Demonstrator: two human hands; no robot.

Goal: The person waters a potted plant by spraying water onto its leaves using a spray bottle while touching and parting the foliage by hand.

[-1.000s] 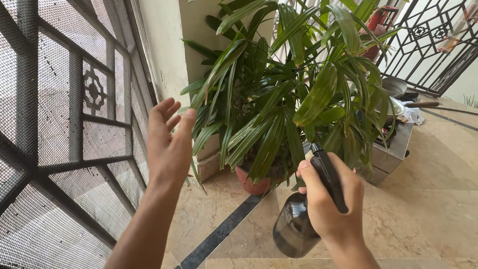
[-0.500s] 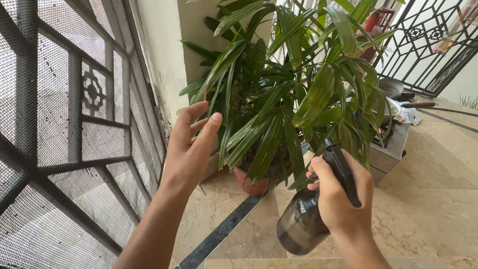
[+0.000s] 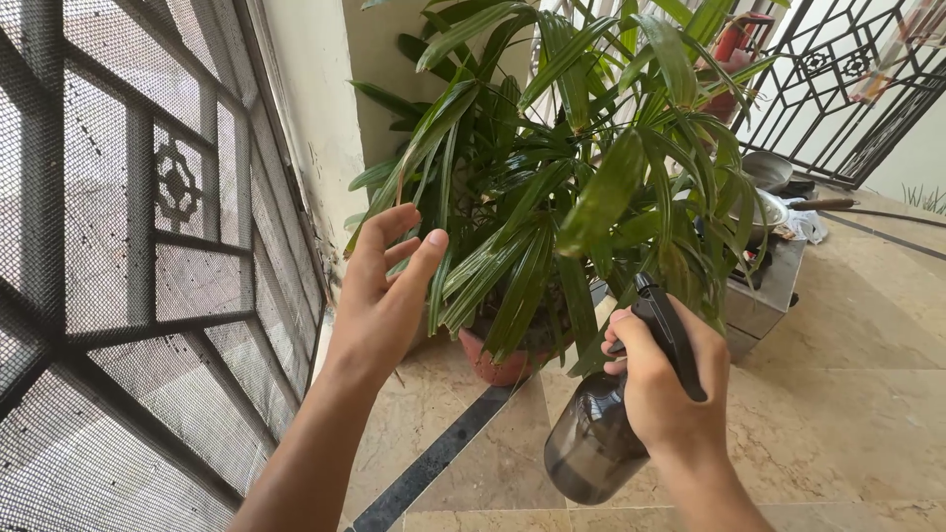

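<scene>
A leafy green palm plant point(image 3: 552, 167) grows from a terracotta pot point(image 3: 498, 363) on the marble floor. My left hand point(image 3: 379, 296) is raised with fingers spread, its fingertips at the leaves on the plant's left side, holding nothing. My right hand point(image 3: 670, 379) grips a dark spray bottle point(image 3: 591, 443) with a black trigger head, its nozzle aimed at the lower leaves, a finger on the trigger.
A mesh-covered metal grille point(image 3: 128, 256) fills the left. A cream wall pillar point(image 3: 315, 108) stands behind the plant. At the right are a steel box point(image 3: 769, 296) with pans on it and a black iron gate point(image 3: 857, 79). A dark stripe point(image 3: 443, 453) crosses the floor.
My left hand has moved right, from beside the grille up to the plant's left leaves. My right hand with the bottle has shifted slightly right and lower.
</scene>
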